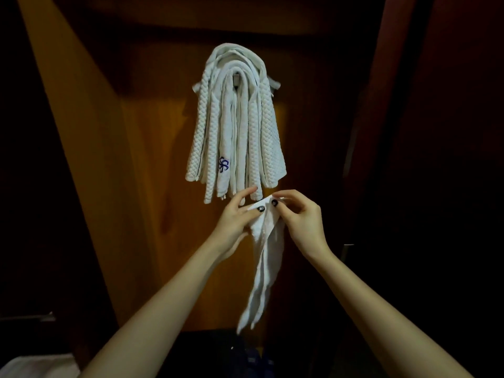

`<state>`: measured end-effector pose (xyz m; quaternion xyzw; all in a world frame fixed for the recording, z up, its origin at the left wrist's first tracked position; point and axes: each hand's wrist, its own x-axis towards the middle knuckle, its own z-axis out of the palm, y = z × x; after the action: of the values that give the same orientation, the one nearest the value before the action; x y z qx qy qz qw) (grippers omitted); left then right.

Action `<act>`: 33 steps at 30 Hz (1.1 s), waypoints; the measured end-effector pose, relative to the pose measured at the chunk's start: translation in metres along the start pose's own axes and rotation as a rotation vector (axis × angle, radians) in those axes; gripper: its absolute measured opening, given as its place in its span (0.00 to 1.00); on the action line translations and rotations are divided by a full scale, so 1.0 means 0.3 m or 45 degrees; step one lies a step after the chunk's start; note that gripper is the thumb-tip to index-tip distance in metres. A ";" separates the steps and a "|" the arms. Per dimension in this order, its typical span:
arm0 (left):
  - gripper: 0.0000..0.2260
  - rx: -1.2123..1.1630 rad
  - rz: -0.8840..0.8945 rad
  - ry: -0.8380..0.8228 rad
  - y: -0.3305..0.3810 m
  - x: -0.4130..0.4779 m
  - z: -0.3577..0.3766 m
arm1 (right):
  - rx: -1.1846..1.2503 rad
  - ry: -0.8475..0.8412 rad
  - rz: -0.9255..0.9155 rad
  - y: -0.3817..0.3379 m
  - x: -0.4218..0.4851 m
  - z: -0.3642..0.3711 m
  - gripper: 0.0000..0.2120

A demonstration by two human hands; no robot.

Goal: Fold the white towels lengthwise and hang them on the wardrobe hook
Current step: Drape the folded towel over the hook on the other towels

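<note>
Several folded white towels (pixel 236 126) hang draped over a metal wardrobe hook (pixel 236 79) on the wooden back panel; one carries a blue emblem (pixel 223 164). Just below them I hold another white towel (pixel 266 257), which dangles in narrow folds down between my forearms. My left hand (pixel 237 216) pinches its top edge with thumb and fingers. My right hand (pixel 302 216) pinches the same top edge right beside it, thumbs almost touching.
The wooden wardrobe panel (pixel 136 186) slopes off to the left, and dark door panels (pixel 436 159) stand at the right with a small metal handle (pixel 347 251). White fabric (pixel 35 366) lies at the bottom left corner. Dark items sit on the wardrobe floor.
</note>
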<state>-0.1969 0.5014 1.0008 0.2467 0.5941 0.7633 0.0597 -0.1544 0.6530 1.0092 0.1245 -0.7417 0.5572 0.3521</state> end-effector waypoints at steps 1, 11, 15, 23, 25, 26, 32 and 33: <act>0.19 -0.045 -0.011 0.010 -0.018 -0.002 -0.006 | 0.001 0.002 0.006 0.005 0.006 -0.003 0.09; 0.17 0.476 0.286 0.267 -0.014 0.019 -0.013 | -0.148 -0.140 0.005 0.037 -0.011 -0.005 0.06; 0.18 0.246 0.237 0.384 -0.020 0.018 0.009 | -0.168 -0.109 -0.014 0.036 -0.014 0.012 0.04; 0.22 0.164 0.270 0.297 -0.058 -0.017 0.015 | -0.035 -0.043 0.065 0.048 0.000 0.015 0.07; 0.22 0.123 0.271 0.311 -0.071 -0.031 0.015 | -0.020 -0.036 0.077 0.048 0.001 0.015 0.08; 0.21 0.122 0.288 0.360 -0.074 -0.035 0.017 | -0.016 -0.046 0.077 0.047 -0.002 0.019 0.07; 0.20 0.117 0.336 0.556 -0.058 -0.030 0.027 | 0.016 -0.134 0.124 0.025 0.002 0.039 0.06; 0.20 0.141 0.337 0.552 -0.056 -0.032 0.029 | 0.011 -0.158 0.142 0.021 0.008 0.036 0.06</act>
<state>-0.1881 0.5102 0.9837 0.1561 0.5965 0.7657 -0.1831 -0.1640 0.6458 1.0047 0.1190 -0.7655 0.5702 0.2733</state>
